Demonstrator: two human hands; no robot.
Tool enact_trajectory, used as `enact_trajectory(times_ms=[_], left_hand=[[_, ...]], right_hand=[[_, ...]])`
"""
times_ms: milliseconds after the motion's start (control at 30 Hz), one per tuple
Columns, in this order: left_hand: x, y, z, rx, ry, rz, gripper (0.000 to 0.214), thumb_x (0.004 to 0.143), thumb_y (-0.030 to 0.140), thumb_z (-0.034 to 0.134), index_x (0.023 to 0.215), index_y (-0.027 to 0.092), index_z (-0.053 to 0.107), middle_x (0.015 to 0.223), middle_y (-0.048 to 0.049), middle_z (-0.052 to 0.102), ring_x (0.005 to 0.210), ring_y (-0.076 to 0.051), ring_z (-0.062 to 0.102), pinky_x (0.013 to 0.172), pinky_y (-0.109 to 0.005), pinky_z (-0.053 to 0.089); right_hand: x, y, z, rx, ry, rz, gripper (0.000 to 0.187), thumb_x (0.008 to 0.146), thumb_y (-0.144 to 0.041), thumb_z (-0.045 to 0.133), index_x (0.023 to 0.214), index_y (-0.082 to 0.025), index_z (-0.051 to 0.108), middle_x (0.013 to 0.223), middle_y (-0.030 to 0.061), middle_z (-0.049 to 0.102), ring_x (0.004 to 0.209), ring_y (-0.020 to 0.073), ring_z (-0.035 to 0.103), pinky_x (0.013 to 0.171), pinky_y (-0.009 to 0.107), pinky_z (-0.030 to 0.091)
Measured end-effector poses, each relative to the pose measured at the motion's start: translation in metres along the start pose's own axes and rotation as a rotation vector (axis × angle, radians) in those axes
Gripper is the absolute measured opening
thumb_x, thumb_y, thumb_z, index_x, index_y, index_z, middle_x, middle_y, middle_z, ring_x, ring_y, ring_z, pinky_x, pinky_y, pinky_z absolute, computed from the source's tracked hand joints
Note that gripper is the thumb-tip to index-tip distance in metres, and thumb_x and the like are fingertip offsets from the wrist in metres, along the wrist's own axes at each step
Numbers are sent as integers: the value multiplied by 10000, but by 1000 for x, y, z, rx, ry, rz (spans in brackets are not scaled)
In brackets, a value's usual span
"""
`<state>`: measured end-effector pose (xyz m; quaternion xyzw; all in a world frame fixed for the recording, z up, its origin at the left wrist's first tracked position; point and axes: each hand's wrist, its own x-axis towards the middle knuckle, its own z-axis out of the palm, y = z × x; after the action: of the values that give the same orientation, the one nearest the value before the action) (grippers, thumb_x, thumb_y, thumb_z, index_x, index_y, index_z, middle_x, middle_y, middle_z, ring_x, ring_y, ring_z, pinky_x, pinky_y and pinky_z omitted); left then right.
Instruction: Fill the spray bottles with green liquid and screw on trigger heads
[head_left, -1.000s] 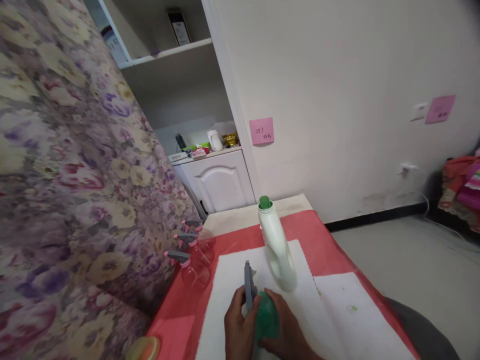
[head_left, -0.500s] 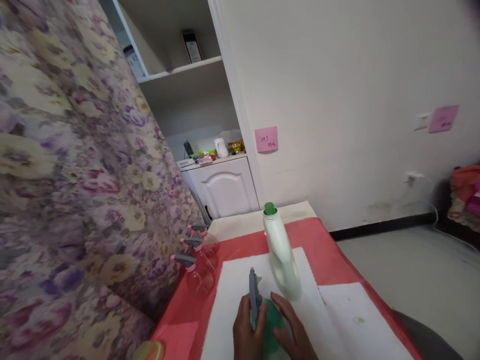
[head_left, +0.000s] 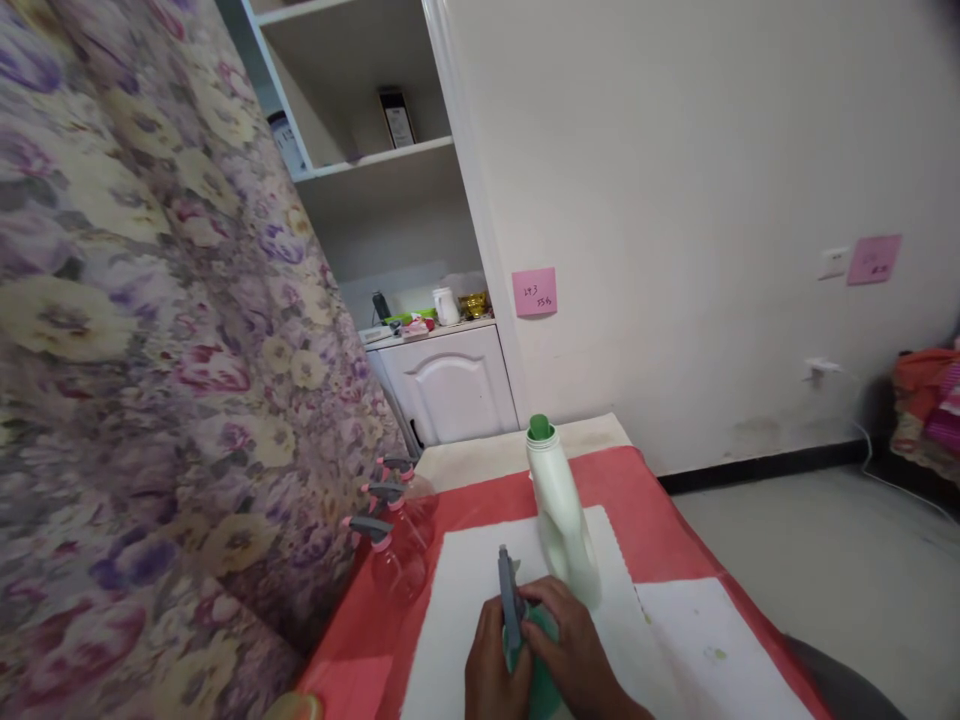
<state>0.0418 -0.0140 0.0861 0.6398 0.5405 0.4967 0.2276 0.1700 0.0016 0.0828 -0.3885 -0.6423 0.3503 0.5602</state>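
A green spray bottle with a grey trigger head stands low in the view, between my two hands. My left hand is closed around the left side of its neck, just below the head. The fingers of my right hand are bent in on the neck from the right, with the thumb against it; the exact contact is partly hidden. Just beyond my right hand stands a tall pale green jug with a green spout in its uncapped mouth.
Three clear spray bottles with pink collars and grey heads line the table's left side. White sheets lie on the red tablecloth. A round lid-like item shows at the bottom left. A floral curtain hangs at the left.
My right hand has moved up and left from the green bottle's body to its neck, and its fingers have closed in. My left hand keeps its hold. The view has tilted slightly up.
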Motion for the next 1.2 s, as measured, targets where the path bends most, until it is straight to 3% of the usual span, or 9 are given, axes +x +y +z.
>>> enact_trajectory(times_ms=[133, 200, 467, 667, 800, 1000, 1200], left_hand=[[-2, 4, -15, -183, -47, -65, 433, 809, 452, 592, 1159, 206, 660, 1297, -126, 629, 1248, -303, 550, 1091, -423, 411], [-1, 9, -20, -272, -24, -145, 448, 830, 503, 567, 1157, 215, 671, 1325, -107, 619, 1274, -297, 531, 1121, -420, 383], [12, 31, -17, -362, -99, -257, 354, 775, 497, 679, 980, 211, 709, 1042, -71, 742, 1013, -276, 655, 928, -370, 494], [14, 40, -14, -463, -114, -329, 330, 789, 494, 667, 927, 195, 693, 919, -50, 741, 904, -243, 646, 831, -327, 484], [18, 42, -13, -407, -110, -367, 346, 770, 534, 672, 845, 196, 679, 812, -22, 692, 837, -225, 609, 785, -306, 470], [21, 38, -8, -388, -77, -336, 341, 776, 539, 665, 827, 202, 655, 815, -8, 630, 835, -215, 590, 775, -301, 470], [17, 32, -3, -463, -46, -338, 326, 753, 526, 689, 781, 205, 639, 794, -6, 607, 803, -203, 578, 754, -290, 489]], right_hand=[[-2, 7, 3, -37, 8, -64, 244, 838, -159, 577, 1050, -244, 660, 1006, 40, 689, 963, 227, 624, 878, 361, 493], [-3, 9, 5, -26, 25, -65, 219, 848, -176, 577, 1036, -251, 660, 995, 36, 688, 953, 226, 624, 867, 353, 496], [-4, 7, 6, 76, 32, 1, 300, 738, -89, 593, 991, -224, 679, 961, 42, 687, 940, 230, 635, 860, 359, 500], [-4, 8, 8, 154, 43, 91, 250, 730, -119, 612, 952, -213, 679, 949, 48, 677, 940, 241, 637, 865, 370, 495], [0, 7, 5, 166, 17, 86, 225, 740, -143, 611, 932, -230, 691, 938, 36, 682, 938, 240, 635, 867, 366, 487], [2, 14, 4, 177, -18, 81, 204, 731, -154, 620, 907, -227, 692, 915, 25, 676, 924, 234, 637, 857, 357, 481], [-3, 21, 10, 200, 8, 88, 240, 771, -182, 635, 1001, -227, 686, 994, 48, 682, 985, 244, 640, 902, 381, 483]])
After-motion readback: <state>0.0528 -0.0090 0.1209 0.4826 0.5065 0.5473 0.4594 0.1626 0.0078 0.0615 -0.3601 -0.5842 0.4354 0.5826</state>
